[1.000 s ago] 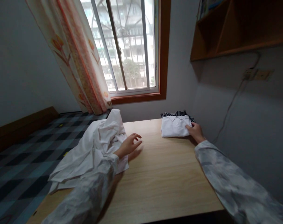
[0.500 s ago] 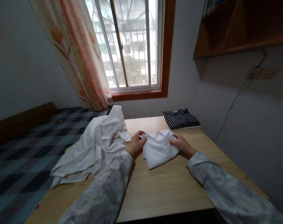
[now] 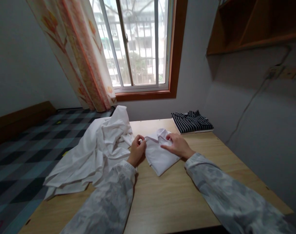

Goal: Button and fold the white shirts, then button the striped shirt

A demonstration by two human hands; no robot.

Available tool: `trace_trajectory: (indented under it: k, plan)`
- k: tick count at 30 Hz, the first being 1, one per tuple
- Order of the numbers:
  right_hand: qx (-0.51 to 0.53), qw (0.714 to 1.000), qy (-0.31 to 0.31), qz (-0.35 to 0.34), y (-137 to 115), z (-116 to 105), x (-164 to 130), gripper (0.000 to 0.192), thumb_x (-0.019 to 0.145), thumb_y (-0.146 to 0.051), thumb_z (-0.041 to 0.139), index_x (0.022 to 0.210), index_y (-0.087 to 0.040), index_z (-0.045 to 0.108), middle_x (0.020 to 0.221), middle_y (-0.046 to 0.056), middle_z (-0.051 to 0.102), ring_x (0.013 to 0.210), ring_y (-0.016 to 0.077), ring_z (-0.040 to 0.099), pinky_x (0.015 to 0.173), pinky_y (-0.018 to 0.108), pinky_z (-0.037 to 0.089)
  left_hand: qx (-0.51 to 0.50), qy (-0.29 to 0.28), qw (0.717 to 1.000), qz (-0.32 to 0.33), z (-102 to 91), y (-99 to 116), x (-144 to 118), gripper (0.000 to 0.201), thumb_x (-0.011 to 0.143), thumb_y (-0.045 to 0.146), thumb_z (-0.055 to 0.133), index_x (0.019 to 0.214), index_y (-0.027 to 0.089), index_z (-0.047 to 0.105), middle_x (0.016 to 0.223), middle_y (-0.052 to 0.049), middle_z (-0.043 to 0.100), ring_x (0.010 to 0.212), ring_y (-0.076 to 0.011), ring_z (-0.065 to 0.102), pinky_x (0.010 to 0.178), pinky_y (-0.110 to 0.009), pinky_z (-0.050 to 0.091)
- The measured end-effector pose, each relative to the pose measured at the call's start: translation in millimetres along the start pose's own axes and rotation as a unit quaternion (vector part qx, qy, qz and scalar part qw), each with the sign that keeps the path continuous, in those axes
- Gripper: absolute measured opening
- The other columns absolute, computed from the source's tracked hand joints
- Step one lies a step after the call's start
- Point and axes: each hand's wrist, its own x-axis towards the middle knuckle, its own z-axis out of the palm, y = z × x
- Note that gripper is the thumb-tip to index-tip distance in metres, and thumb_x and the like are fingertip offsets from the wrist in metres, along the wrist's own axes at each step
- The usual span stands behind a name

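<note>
A folded white shirt [image 3: 161, 158] lies on the wooden table [image 3: 167, 198] between my hands, its collar end pointing away from me. My left hand [image 3: 137, 150] pinches the shirt's left far corner between thumb and fingers. Over the collar side, my right hand [image 3: 179, 145] rests with thumb and fingers apart, touching the fabric near the collar. Part of the shirt's right side is hidden under that hand. To the left of my left hand spreads a crumpled white garment [image 3: 99, 149], loosely heaped.
A folded black-and-white striped garment [image 3: 193, 122] sits at the table's far right corner. A bed with a checked cover [image 3: 23, 156] adjoins the table on the left. A wooden shelf [image 3: 247, 29] hangs upper right; a window [image 3: 140, 45] is behind.
My right hand has moved left from the shirt's right edge onto its collar area, letting go of that edge. The left hand still holds the left corner. The view has shifted slightly.
</note>
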Motion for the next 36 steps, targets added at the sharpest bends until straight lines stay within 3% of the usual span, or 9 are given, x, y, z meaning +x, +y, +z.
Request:
trace_trajectory:
  k: [4, 7, 9, 11, 14, 20, 24, 30, 36]
  plan:
    - [-0.052, 0.998, -0.016, -0.031, -14, 6, -12, 0.023, 0.093, -0.039, 0.074, 0.109, -0.022, 0.074, 0.115, 0.012, 0.076, 0.112, 0.0325, 0.068, 0.105, 0.043, 0.048, 0.024, -0.013, 0.999, 0.035, -5.4, 7, -2, 0.025, 0.093, 0.037, 0.052, 0.072, 0.025, 0.047, 0.066, 0.002, 0.046, 0.063, -0.0176, 0.048, 0.061, -0.032, 0.041]
    - [-0.073, 0.995, -0.016, -0.065, -13, 4, -17, 0.012, 0.094, -0.022, 0.065, 0.101, -0.024, 0.074, 0.108, 0.010, 0.078, 0.106, 0.0299, 0.069, 0.110, 0.044, 0.047, 0.108, 0.042, 0.988, 0.101, -3.8, 20, -7, 0.040, 0.097, 0.042, 0.061, 0.065, 0.024, 0.045, 0.078, -0.003, 0.056, 0.080, -0.0219, 0.058, 0.080, -0.038, 0.052]
    - [-0.063, 0.993, -0.007, -0.099, -10, 2, -17, 0.015, 0.092, -0.016, 0.062, 0.099, -0.025, 0.073, 0.103, 0.007, 0.079, 0.102, 0.0274, 0.070, 0.117, 0.045, 0.044, 0.140, 0.046, 0.978, 0.151, -0.3, 27, -11, 0.027, 0.093, 0.041, 0.073, 0.079, 0.023, 0.060, 0.100, -0.008, 0.067, 0.102, -0.0264, 0.064, 0.097, -0.042, 0.053]
    - [-0.042, 0.990, 0.009, -0.136, -6, 0, -16, 0.014, 0.091, -0.015, 0.063, 0.097, -0.025, 0.071, 0.098, 0.005, 0.079, 0.096, 0.0252, 0.071, 0.122, 0.046, 0.042, 0.124, -0.004, 0.975, 0.182, 4.1, 29, -13, 0.023, 0.092, 0.037, 0.078, 0.108, 0.023, 0.070, 0.122, -0.010, 0.071, 0.118, -0.0282, 0.065, 0.106, -0.044, 0.053]
    - [-0.032, 0.984, 0.034, -0.170, -5, -3, -14, 0.010, 0.088, -0.015, 0.064, 0.090, -0.025, 0.066, 0.088, 0.004, 0.076, 0.087, 0.0238, 0.070, 0.121, 0.045, 0.044, 0.087, -0.086, 0.978, 0.167, 10.3, 23, -12, 0.042, 0.093, 0.035, 0.077, 0.132, 0.022, 0.067, 0.121, -0.010, 0.074, 0.110, -0.0247, 0.070, 0.101, -0.041, 0.056]
    - [-0.091, 0.979, -0.011, -0.183, -29, -8, -2, 0.006, 0.089, -0.025, 0.071, 0.090, -0.023, 0.065, 0.086, 0.006, 0.074, 0.086, 0.0253, 0.070, 0.110, 0.043, 0.047, 0.147, -0.152, 0.968, 0.135, 13.5, 15, -7, 0.030, 0.093, 0.040, 0.078, 0.115, 0.020, 0.081, 0.085, -0.001, 0.068, 0.077, -0.0177, 0.062, 0.075, -0.031, 0.049]
    - [-0.090, 0.973, -0.037, -0.210, -39, 3, 2, 0.016, 0.098, -0.034, 0.069, 0.090, -0.022, 0.065, 0.089, 0.008, 0.073, 0.088, 0.0264, 0.069, 0.095, 0.041, 0.048, 0.128, -0.152, 0.966, 0.163, 11.4, 19, -8, 0.014, 0.093, 0.031, 0.074, 0.095, 0.019, 0.081, 0.088, -0.004, 0.067, 0.081, -0.0179, 0.061, 0.074, -0.031, 0.047]
    - [0.016, 0.980, 0.015, -0.196, -30, 16, -4, 0.006, 0.102, -0.019, 0.062, 0.100, -0.022, 0.067, 0.094, 0.006, 0.073, 0.092, 0.0248, 0.067, 0.090, 0.038, 0.045, 0.121, -0.124, 0.969, 0.175, 12.3, 23, -10, 0.008, 0.095, 0.025, 0.069, 0.091, 0.019, 0.073, 0.095, -0.005, 0.070, 0.092, -0.0205, 0.064, 0.084, -0.032, 0.050]
    - [0.134, 0.978, -0.007, -0.161, -25, 16, -3, 0.005, 0.099, -0.019, 0.065, 0.098, -0.024, 0.066, 0.083, 0.001, 0.067, 0.079, 0.0203, 0.060, 0.079, 0.034, 0.043, 0.137, -0.166, 0.960, 0.177, 13.3, 27, -11, 0.018, 0.102, 0.037, 0.071, 0.102, 0.021, 0.078, 0.098, -0.005, 0.080, 0.089, -0.0212, 0.070, 0.084, -0.034, 0.049]
